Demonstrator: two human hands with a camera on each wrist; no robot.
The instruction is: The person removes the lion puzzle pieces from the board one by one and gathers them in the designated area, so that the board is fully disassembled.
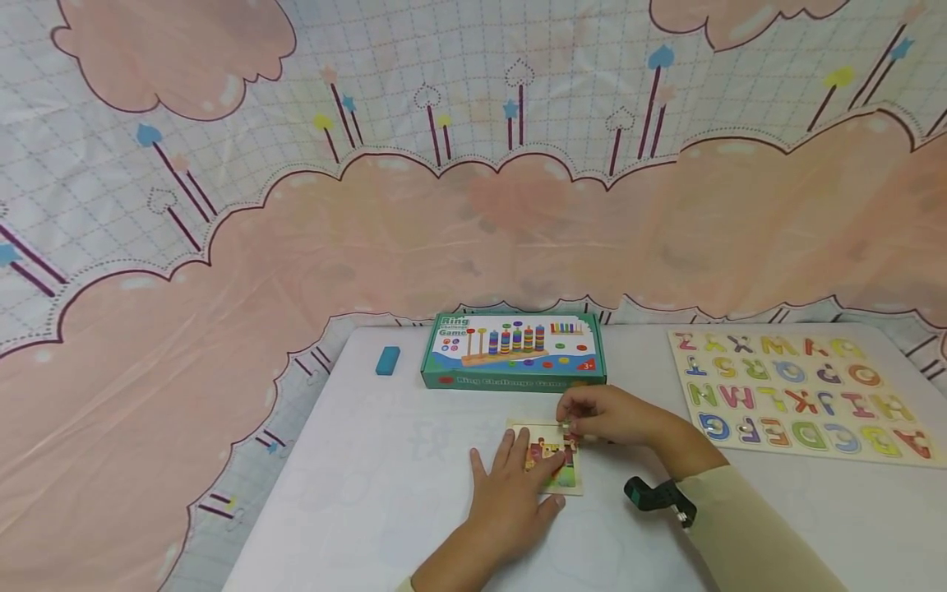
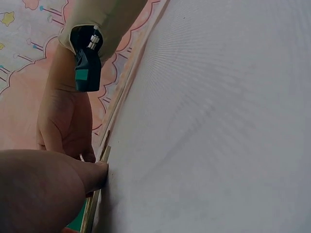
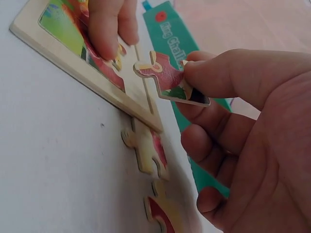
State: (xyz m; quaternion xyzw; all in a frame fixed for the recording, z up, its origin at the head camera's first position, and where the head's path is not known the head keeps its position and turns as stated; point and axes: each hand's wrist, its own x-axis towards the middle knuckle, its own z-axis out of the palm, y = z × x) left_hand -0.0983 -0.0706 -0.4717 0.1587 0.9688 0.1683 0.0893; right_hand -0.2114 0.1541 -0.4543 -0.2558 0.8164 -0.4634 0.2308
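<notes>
A small wooden jigsaw puzzle tray (image 1: 544, 492) with a colourful partly filled picture lies on the white table. My left hand (image 1: 506, 497) is spread flat across it, fingertips resting on the picture and thumb at the near edge. At the tray's upper right corner is my right hand (image 1: 607, 415). Between thumb and fingers it pinches a puzzle piece (image 3: 167, 77) with red, green and black print, held just over the bare part of the tray. Two loose puzzle pieces, one yellowish (image 3: 145, 150) and one red and cream (image 3: 163, 213), lie beside the tray, below the right hand.
Behind the tray stands a green Ring Challenge Game box (image 1: 514, 352). A blue block (image 1: 388, 360) lies left of the box. On the right is a wooden alphabet board (image 1: 806, 395). A patterned cloth (image 1: 473, 238) hangs behind the table (image 1: 355, 493).
</notes>
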